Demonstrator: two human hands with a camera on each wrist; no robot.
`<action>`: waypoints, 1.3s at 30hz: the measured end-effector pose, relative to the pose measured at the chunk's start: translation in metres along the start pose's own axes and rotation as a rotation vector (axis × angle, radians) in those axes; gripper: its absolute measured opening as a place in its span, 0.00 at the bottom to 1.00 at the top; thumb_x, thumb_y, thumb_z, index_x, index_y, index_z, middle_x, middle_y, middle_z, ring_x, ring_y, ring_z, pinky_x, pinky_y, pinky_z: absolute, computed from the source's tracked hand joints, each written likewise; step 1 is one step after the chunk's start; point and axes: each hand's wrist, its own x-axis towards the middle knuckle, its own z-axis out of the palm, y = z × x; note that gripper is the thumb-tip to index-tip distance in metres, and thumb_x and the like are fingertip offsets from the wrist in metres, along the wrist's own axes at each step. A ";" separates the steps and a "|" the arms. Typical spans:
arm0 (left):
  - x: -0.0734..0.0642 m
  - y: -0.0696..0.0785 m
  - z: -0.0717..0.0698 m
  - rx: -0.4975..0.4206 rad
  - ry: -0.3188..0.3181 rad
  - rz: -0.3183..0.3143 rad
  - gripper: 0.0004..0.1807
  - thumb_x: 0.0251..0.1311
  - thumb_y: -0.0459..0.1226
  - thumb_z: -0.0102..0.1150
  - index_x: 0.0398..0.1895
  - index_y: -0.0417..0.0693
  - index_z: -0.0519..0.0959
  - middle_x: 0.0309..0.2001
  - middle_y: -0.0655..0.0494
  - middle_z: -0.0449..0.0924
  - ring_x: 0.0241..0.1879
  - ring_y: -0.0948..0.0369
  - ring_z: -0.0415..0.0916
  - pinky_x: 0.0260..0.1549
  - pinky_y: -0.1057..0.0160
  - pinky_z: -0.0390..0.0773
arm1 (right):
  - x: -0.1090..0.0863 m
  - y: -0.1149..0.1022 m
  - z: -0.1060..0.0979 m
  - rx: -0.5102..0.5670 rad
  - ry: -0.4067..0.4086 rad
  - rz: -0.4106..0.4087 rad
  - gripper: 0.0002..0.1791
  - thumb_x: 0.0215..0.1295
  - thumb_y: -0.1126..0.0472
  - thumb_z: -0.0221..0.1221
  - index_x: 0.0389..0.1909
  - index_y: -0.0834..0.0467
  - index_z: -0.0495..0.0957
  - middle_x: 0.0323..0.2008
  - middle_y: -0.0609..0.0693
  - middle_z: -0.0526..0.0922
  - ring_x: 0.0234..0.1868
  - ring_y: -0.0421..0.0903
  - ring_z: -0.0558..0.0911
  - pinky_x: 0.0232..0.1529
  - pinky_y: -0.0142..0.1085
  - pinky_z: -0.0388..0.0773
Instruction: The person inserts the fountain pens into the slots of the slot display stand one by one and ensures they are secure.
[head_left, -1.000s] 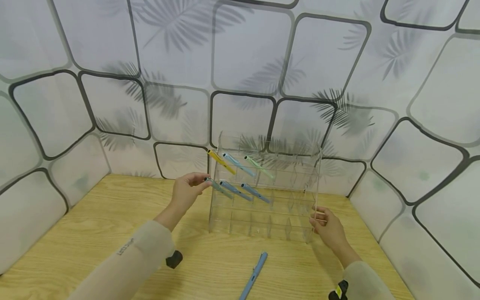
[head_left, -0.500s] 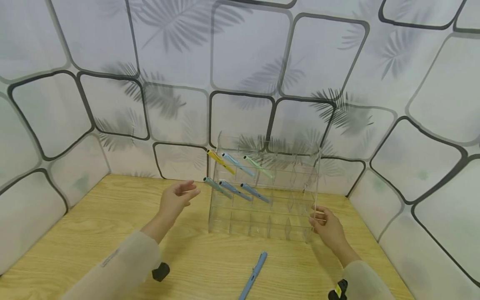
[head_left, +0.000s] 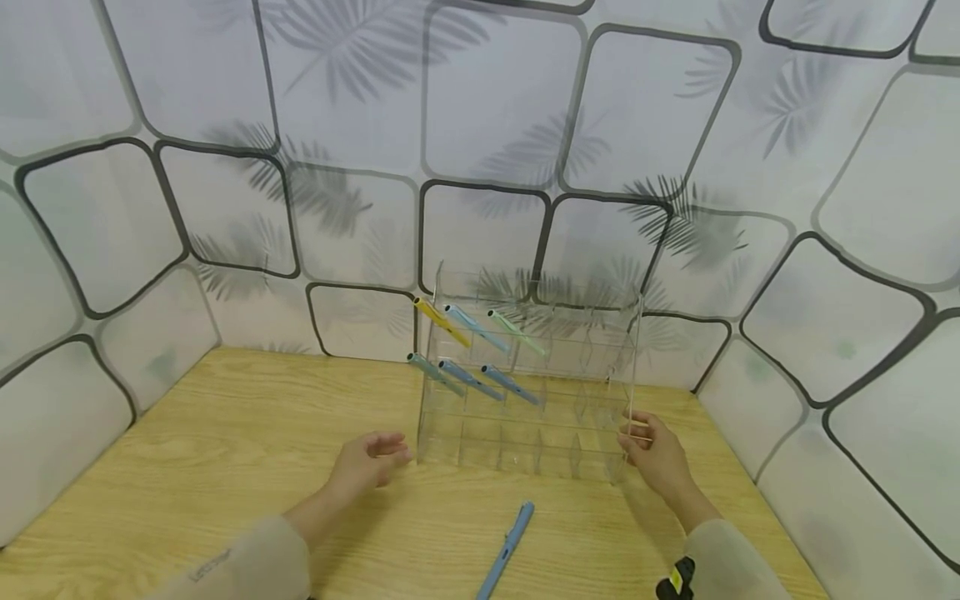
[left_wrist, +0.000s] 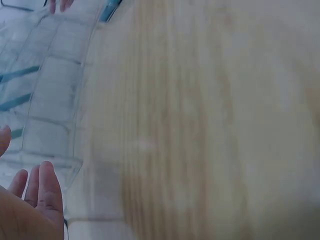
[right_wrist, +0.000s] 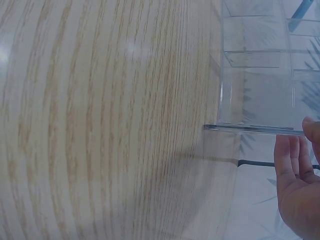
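A clear acrylic pen rack (head_left: 517, 454) with tiered compartments stands on the wooden table. Its upper row holds a yellow pen (head_left: 442, 322), a light blue pen (head_left: 477, 328) and a light green pen (head_left: 517, 332). Below them lean a grey-green pen (head_left: 435, 374) and two blue pens (head_left: 471, 381). My left hand (head_left: 367, 462) is beside the rack's lower left corner, fingers loosely extended and holding nothing; the left wrist view shows its fingers (left_wrist: 49, 187) apart from one another. With thumb and fingers, my right hand (head_left: 658, 454) grips the rack's right side panel (right_wrist: 255, 129).
Another blue pen (head_left: 507, 550) lies on the table (head_left: 405, 550) in front of the rack. Behind and on both sides hangs a patterned pale curtain (head_left: 360, 233), close to the back of the rack.
My left hand has let go of the grey-green pen, drawn back left, then come down toward the rack's lower left corner. The right hand stays on the side panel.
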 end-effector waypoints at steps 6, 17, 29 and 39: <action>-0.010 -0.003 0.021 0.029 -0.119 0.028 0.26 0.56 0.38 0.67 0.53 0.30 0.73 0.44 0.45 0.80 0.43 0.49 0.79 0.36 0.51 0.83 | 0.000 0.000 0.000 0.002 0.004 0.003 0.24 0.68 0.68 0.56 0.63 0.68 0.63 0.53 0.70 0.74 0.49 0.59 0.78 0.39 0.34 0.82; -0.020 -0.004 0.062 -0.011 -0.325 0.093 0.28 0.55 0.36 0.68 0.55 0.28 0.71 0.46 0.39 0.78 0.43 0.47 0.78 0.35 0.50 0.83 | 0.002 0.002 0.001 0.001 0.016 -0.010 0.24 0.67 0.69 0.56 0.62 0.68 0.64 0.53 0.70 0.74 0.48 0.59 0.79 0.38 0.33 0.82; -0.028 0.002 0.101 0.004 -0.353 0.154 0.30 0.46 0.31 0.73 0.53 0.29 0.73 0.45 0.42 0.79 0.42 0.48 0.78 0.40 0.57 0.82 | 0.003 0.003 0.001 -0.009 0.018 -0.024 0.24 0.67 0.68 0.56 0.62 0.68 0.64 0.52 0.69 0.75 0.47 0.58 0.79 0.37 0.33 0.82; -0.037 0.003 0.120 0.042 -0.364 0.138 0.35 0.41 0.30 0.76 0.56 0.31 0.72 0.47 0.45 0.78 0.44 0.50 0.76 0.43 0.56 0.80 | 0.002 0.002 0.001 0.005 0.012 -0.014 0.24 0.68 0.68 0.56 0.63 0.68 0.64 0.53 0.70 0.74 0.49 0.59 0.79 0.38 0.33 0.82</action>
